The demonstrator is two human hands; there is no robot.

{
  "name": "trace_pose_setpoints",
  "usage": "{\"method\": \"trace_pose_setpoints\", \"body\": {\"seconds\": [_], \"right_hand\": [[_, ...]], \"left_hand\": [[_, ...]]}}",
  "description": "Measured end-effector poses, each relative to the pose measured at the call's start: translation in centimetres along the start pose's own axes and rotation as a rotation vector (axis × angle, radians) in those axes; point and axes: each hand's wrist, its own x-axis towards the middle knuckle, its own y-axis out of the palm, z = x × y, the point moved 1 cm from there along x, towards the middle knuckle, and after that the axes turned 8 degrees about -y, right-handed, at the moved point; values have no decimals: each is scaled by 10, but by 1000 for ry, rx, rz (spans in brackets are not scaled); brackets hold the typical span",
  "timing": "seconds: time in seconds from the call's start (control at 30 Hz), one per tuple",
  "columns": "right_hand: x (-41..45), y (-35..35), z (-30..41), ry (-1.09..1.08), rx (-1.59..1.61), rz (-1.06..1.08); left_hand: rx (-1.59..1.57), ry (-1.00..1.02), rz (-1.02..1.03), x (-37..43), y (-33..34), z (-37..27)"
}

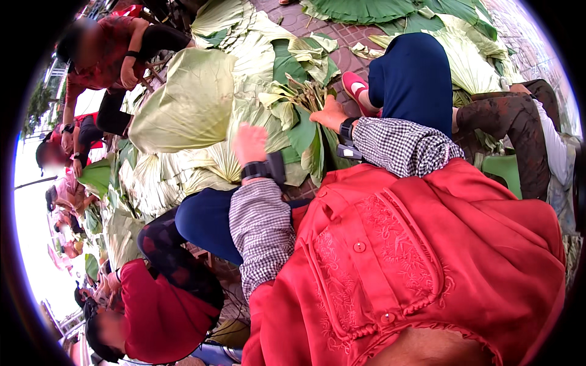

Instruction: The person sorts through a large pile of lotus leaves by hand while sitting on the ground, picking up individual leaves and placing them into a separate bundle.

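My left hand [250, 142], blurred by motion, is beside the right edge of a large pale lotus leaf [187, 100]; whether it touches the leaf cannot be made out. My right hand [332, 114] grips a bundle of folded lotus leaves [307, 130] near its cut stem ends [311, 95], with the thumb towards the left. The bundle's green and pale folds hang down between my knees. Beneath and beyond it lie many overlapping pale lotus leaves [254, 45], with a darker green leaf [287, 61] among them. Both wrists carry dark bands with small devices.
A seated person in red [171, 315] is close at my left. Other people [107, 55] sit beyond the leaf pile. At my right, a person in patterned trousers [508, 123] is near a green plastic stool [503, 171]. Broad green leaves [366, 9] lie on the paving ahead.
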Motion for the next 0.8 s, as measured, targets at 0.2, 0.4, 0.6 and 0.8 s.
{"method": "trace_pose_setpoints", "body": {"seconds": [0.2, 0.4, 0.6, 0.8], "right_hand": [[-6, 2, 3, -52, -38, 27], [-8, 5, -1, -85, -21, 94], [-7, 7, -4, -32, -13, 60], [-4, 5, -3, -11, 24, 62]], "left_hand": [[496, -156, 53, 1, 47, 83], [496, -164, 47, 11, 42, 82], [386, -121, 58, 12, 34, 84], [670, 100, -103, 34, 17, 72]]}}
